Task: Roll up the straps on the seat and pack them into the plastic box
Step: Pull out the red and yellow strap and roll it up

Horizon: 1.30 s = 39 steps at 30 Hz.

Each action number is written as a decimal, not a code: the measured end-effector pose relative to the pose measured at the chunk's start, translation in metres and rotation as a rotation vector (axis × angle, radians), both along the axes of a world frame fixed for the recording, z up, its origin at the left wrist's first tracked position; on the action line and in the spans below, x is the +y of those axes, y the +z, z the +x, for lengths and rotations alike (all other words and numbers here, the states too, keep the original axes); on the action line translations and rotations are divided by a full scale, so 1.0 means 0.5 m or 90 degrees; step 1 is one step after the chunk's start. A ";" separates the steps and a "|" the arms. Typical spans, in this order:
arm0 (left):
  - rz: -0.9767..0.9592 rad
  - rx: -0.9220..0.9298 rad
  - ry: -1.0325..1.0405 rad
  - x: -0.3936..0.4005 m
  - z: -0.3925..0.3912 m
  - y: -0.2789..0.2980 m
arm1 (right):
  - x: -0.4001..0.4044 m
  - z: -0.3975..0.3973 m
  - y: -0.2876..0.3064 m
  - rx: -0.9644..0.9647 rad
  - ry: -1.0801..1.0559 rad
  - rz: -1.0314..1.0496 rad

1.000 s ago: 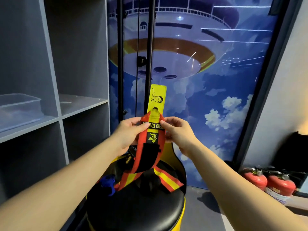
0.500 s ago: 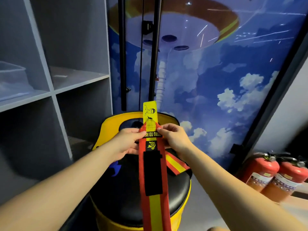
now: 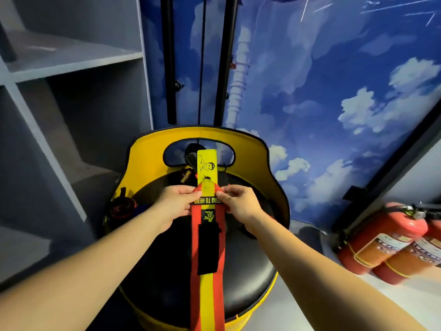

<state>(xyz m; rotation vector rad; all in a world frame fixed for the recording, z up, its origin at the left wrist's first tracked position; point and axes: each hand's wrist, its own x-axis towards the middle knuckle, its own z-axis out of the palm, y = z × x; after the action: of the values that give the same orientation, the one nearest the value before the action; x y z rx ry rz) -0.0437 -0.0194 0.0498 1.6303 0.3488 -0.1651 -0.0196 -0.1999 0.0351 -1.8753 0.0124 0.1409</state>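
At the centre of the frame both hands hold one red-and-yellow strap (image 3: 207,259) by its upper end, above the black cushion of the yellow-backed seat (image 3: 274,177). The left hand (image 3: 175,206) pinches the strap's left red edge between thumb and fingers, clamped on the cloth; the right hand (image 3: 238,204) pinches the right edge the same way. Held at both corners, the band hangs flat and untwisted down to the bottom edge of the frame, which is likely why it is gripped so: a flat, taut end is the easiest place to begin a tight roll. A stiff yellow tab (image 3: 206,167) stands up above the fingers, and a black patch lies along the strap's middle.

Left of centre, at the cushion's edge, sits a dark rolled bundle (image 3: 121,207), perhaps a strap already wound, though that is not certain. More dark straps lie near the seat back.

The plastic box is not in view; the grey shelves (image 3: 71,58) fill the upper left. Two red fire extinguishers (image 3: 384,237) lie at the lower right, before the blue cloud mural. Rolling has not yet begun.
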 end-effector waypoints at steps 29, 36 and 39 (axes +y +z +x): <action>-0.057 -0.028 0.072 0.005 0.168 -0.121 | -0.082 0.270 -0.191 0.062 -0.084 -0.339; -0.062 -0.050 0.110 0.019 0.156 -0.102 | -0.080 0.277 -0.098 -0.003 -0.105 -0.330; -0.063 -0.059 0.144 0.028 0.148 -0.093 | -0.086 0.273 -0.038 -0.057 -0.150 -0.337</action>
<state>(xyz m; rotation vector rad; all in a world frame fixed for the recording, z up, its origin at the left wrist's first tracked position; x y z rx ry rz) 0.0305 -0.0053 0.0035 1.4843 0.4432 0.0639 0.1168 -0.2427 0.0162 -2.3881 0.2285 -0.1230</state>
